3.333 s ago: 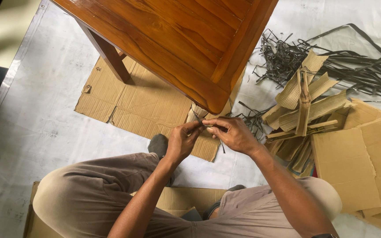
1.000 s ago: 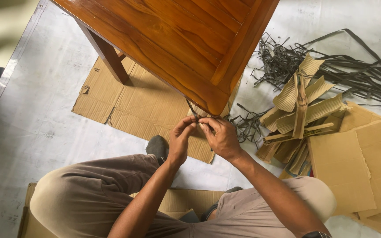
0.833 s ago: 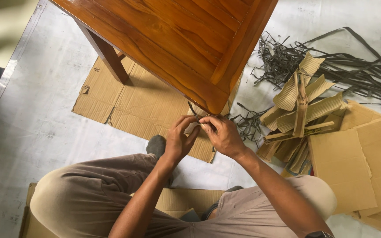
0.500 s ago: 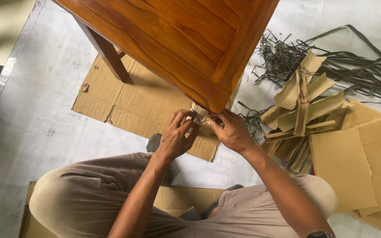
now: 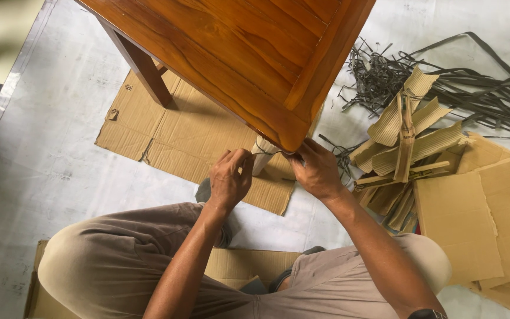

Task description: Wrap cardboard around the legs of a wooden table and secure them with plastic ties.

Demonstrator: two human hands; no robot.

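The left hand (image 5: 231, 177) sits just below the near corner of the wooden table (image 5: 255, 53), fingers curled inward and bunched, their tips pressed against the pale wrapping on the table leg (image 5: 262, 156); the hand looks closed round the wrapping's left side, though how firm the grip is I cannot tell. The right hand (image 5: 317, 171) is close beside it on the other side of the leg, knuckles up, fingers bent and tucked under the table's corner, pinching at the top of the same wrapping; a thin dark strap (image 5: 261, 152) crosses the wrapping between the two hands. The leg itself is mostly hidden by the tabletop; the short piece that shows runs from the corner down and slightly left toward the floor, its long axis near upright as seen from above. Both forearms reach away from the seated person, the left one rising from the lap, the right one slanting in from the lower right with a dark watch (image 5: 426, 314) at the wrist. Under the leg lies a flat sheet of brown cardboard (image 5: 172, 130) on a pale floor covering (image 5: 42, 147); a second table leg (image 5: 140, 65) stands at its far left. To the right sits a heap of corrugated cardboard strips (image 5: 408, 127); beyond it, a tangle of dark straps (image 5: 473, 77); nearer, on the right, larger cardboard pieces (image 5: 485, 212).
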